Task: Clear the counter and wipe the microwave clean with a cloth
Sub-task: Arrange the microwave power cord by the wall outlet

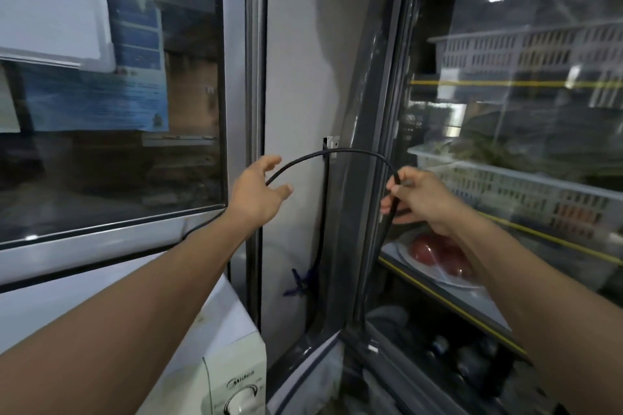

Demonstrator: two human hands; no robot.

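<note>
Hands: two in frame, both raised at mid-height. Left hand point(259, 192) was open, fingers spread and loosely bent, with one black cable point(337, 154) passing between thumb and fingers; whether the skin actually touched the cable could not be told. Right hand point(418, 202) was curled round the same cable, pinching it between thumb and fingertips right of centre. Cable count: one, arching between the two hands, then dropping from the right hand toward the lower centre of the frame.

Microwave point(232, 371): one, white, at the lower left, below the left forearm; only its top and a front corner with a round dial were visible. No cloth was seen in view.

Surroundings: one window point(135, 94) with a metal frame filled the upper left, with one white board point(50, 0) and blue notices behind the glass. One glass-door fridge point(505, 145) occupied the right side, holding two pale slatted baskets and one plate of red produce under wrap. A blue clip point(300, 281) hung on the wall at lower centre. The right forearm blocked part of the fridge's lower shelves.
</note>
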